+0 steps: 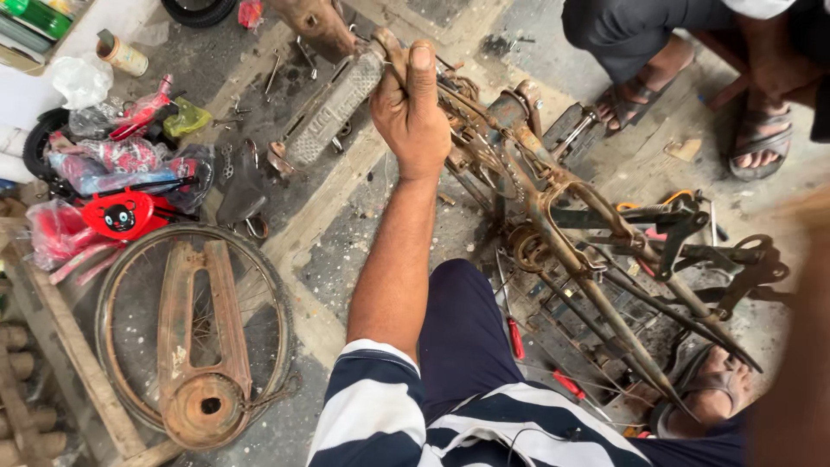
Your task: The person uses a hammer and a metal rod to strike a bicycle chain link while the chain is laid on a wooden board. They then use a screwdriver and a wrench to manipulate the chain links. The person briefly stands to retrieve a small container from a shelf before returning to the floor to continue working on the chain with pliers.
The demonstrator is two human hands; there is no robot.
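Gripping: your left hand [411, 108] is closed tight around a thin rusty rod [391, 52] at the upper end of the bicycle frame, thumb laid straight up along it.
Bicycle frame [553, 233]: you have it lying across the concrete floor [346, 242] in front of your knee, running from your fist down toward the lower right; its tubes are rust-brown all over, with patches of bare grey metal and dark grime at the joints.
Wheel rim [194, 333]: it lies flat on the floor to your left, well apart from the frame, with a rusty chain guard [201, 346] resting on top of it.
Pedal [335, 108]: the long grey ribbed block sits just left of your fist, tilted, near the rod you hold.
Red toy parts [121, 212]: wrapped in clear plastic, they are piled at the left above the rim.
Screwdrivers [515, 337]: two red-handled ones lie beside your dark trouser leg, under the frame's tubes.
Other person: two sandalled feet [761, 143] show at the upper right, apart from your hand.
Right hand: you cannot tell its grip; only a blurred brown shape fills the right edge of the view, too smeared to read.
Hard to make out: where the rod joins the frame is covered by your fingers, and the frame's lower end is tangled with black metal parts near a foot in a sandal [713, 389].
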